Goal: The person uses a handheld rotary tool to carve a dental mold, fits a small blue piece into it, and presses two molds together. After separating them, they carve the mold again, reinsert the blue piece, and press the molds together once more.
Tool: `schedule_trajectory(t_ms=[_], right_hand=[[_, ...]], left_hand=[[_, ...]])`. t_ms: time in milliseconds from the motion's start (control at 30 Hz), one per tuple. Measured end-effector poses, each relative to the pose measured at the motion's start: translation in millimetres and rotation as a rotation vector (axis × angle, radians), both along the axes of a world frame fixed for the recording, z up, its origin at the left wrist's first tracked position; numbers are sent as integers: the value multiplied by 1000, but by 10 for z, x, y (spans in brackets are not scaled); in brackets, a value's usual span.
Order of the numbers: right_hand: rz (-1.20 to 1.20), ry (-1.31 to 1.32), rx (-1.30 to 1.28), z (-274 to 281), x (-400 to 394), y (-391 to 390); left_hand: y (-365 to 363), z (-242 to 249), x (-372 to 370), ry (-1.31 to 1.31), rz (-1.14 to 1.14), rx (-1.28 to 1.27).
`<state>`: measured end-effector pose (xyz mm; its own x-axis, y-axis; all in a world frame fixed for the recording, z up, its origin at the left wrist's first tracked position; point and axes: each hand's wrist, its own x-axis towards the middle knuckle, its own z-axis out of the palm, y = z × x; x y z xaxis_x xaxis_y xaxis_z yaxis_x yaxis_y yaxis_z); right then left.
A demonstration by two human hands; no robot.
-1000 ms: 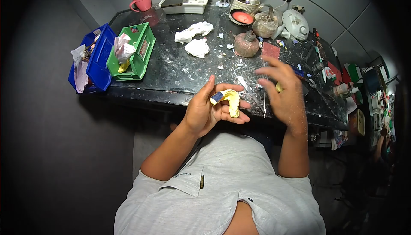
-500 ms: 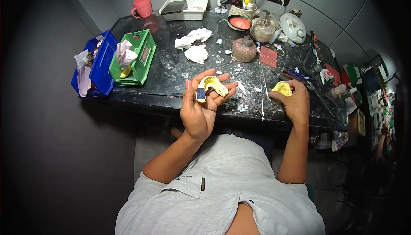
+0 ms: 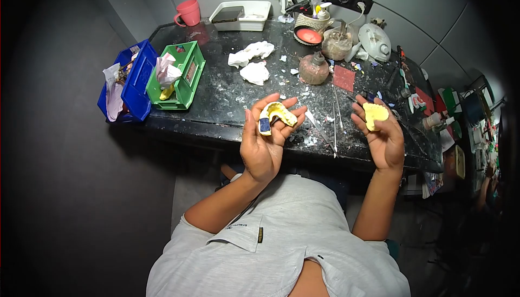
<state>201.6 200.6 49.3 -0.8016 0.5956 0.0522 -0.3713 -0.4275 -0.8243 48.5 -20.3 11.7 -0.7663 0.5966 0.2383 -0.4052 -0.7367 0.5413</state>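
Observation:
My left hand (image 3: 265,142) is turned palm up over the near edge of the black worktop (image 3: 227,94) and cradles a yellow horseshoe-shaped dental cast (image 3: 275,115) with a blue patch at one end. My right hand (image 3: 383,137), also palm up, holds a second yellow cast piece (image 3: 375,115) on its fingers. The two hands are apart, with thin metal instruments (image 3: 325,126) lying on the worktop between them.
A green bin (image 3: 181,77) and a blue bin (image 3: 132,83) sit at the left edge. Crumpled white tissues (image 3: 252,61), a brown burner (image 3: 314,68), a pink mug (image 3: 189,11), a white tray (image 3: 241,15) and jars stand farther back. Tools crowd the right side.
My right hand picked up the second yellow cast from the worktop and turned palm up with it. My left hand opened flatter, keeping the first cast.

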Motion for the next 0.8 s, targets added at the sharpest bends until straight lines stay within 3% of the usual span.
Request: schedule_trajectory(t_ms=[67,100,167,467,800], right_hand=[[246,175,-110,37,34,-2],[245,177,-110,67,44,-41],[183,7,175,179,55,-180],[54,-209,361,257,-153,-541],[-210,-366,1116,373,-625,-1212]], left_hand=[[3,-4,-2,-4,-7,-3],[8,-6,-2,-10,-17,-5],[15,-15,-3,-12,-20,-2],[90,-105,60,14,29,22],[165,-174,208,51,81,6]])
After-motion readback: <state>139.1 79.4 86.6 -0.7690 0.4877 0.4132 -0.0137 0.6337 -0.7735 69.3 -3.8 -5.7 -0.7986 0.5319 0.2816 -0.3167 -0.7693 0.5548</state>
